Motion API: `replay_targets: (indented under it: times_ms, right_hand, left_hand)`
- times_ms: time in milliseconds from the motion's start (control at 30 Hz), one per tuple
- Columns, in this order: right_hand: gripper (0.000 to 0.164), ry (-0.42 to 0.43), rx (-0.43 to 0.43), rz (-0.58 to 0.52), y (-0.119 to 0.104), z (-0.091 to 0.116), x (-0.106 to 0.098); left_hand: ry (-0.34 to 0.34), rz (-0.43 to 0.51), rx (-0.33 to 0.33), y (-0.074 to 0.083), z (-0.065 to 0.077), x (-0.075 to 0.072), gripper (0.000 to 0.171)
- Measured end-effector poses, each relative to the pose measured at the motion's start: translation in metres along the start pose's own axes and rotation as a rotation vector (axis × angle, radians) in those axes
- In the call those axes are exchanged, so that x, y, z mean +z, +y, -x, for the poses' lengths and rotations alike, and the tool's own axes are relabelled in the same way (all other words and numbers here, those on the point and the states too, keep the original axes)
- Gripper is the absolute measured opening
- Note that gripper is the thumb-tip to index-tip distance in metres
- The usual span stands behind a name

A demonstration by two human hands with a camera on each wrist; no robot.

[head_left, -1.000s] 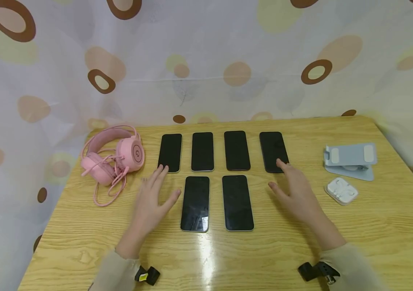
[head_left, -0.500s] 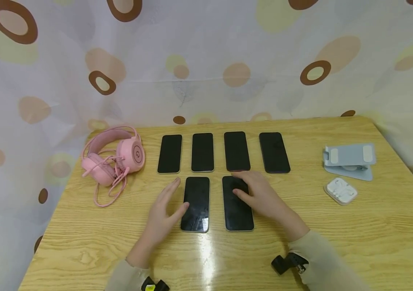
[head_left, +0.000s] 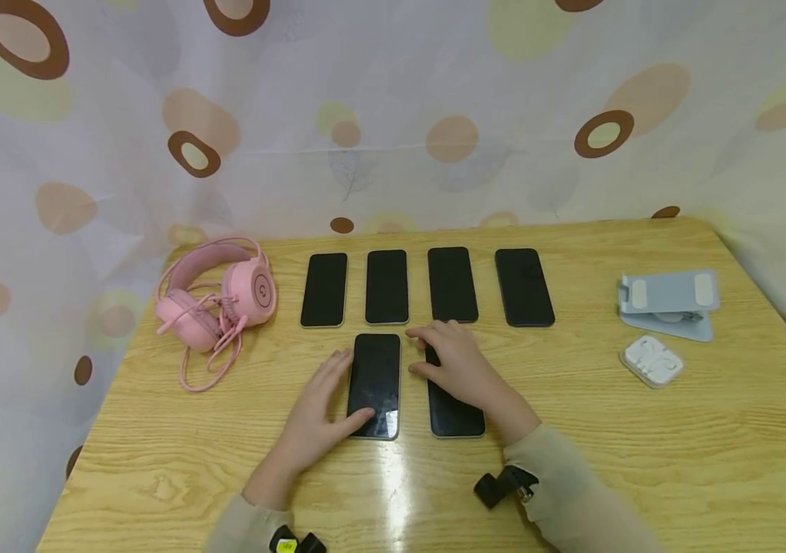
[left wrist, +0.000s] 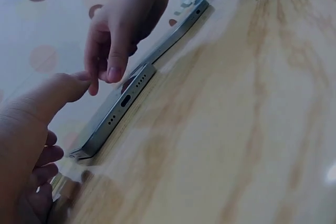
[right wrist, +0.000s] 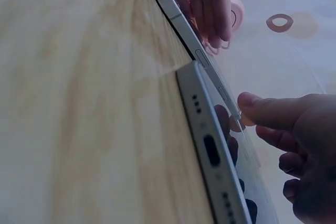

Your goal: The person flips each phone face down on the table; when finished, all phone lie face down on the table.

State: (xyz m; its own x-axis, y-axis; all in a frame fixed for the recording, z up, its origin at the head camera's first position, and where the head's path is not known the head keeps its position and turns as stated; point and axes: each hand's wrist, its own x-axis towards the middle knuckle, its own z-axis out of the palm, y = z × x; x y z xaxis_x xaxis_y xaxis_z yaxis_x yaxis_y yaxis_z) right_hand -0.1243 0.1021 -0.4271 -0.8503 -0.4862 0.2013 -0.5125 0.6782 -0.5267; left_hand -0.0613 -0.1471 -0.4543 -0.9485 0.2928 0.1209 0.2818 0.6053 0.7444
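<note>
Two smartphones lie face up side by side at the front. My left hand (head_left: 316,418) is at the left one (head_left: 380,376), fingers along its left edge and thumb over its lower part. Whether the thumb touches the screen I cannot tell. Over the upper part of the right smartphone (head_left: 453,415) is my right hand (head_left: 462,369), its fingers loosely bent and pointing left, holding nothing. In the right wrist view its thumb (right wrist: 262,108) is apart from the phone's edge (right wrist: 210,145). The left wrist view shows the bottom edge of a smartphone (left wrist: 123,103) below my left thumb.
Behind lies a row of several dark smartphones (head_left: 387,286). Pink headphones (head_left: 247,292) with a loose cable rest at the left. A pale blue folding stand (head_left: 669,296) and white earphones in a clear case (head_left: 651,361) lie at the right. A patterned curtain backs the wooden table (head_left: 641,461).
My right hand has moved left from the far-right back smartphone to above the front right one. My left hand has come down and right to the front left smartphone. The phones keep their places.
</note>
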Motion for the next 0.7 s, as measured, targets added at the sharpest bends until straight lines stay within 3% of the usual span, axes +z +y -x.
replay_targets:
  times_ms: [200,367,700]
  right_hand:
    - [0.058,-0.082,0.019,0.038,-0.001,-0.011,0.006]
    - [0.064,-0.152,0.042,0.078,-0.001,-0.017,0.006]
    - [0.068,-0.245,0.062,0.058,-0.001,-0.029,0.002]
  left_hand:
    - [-0.071,-0.064,-0.026,0.0,0.001,0.0,0.103]
    - [-0.089,-0.071,-0.003,0.0,0.002,0.0,0.118]
    - [-0.129,-0.11,0.016,-0.001,0.002,-0.002,0.118]
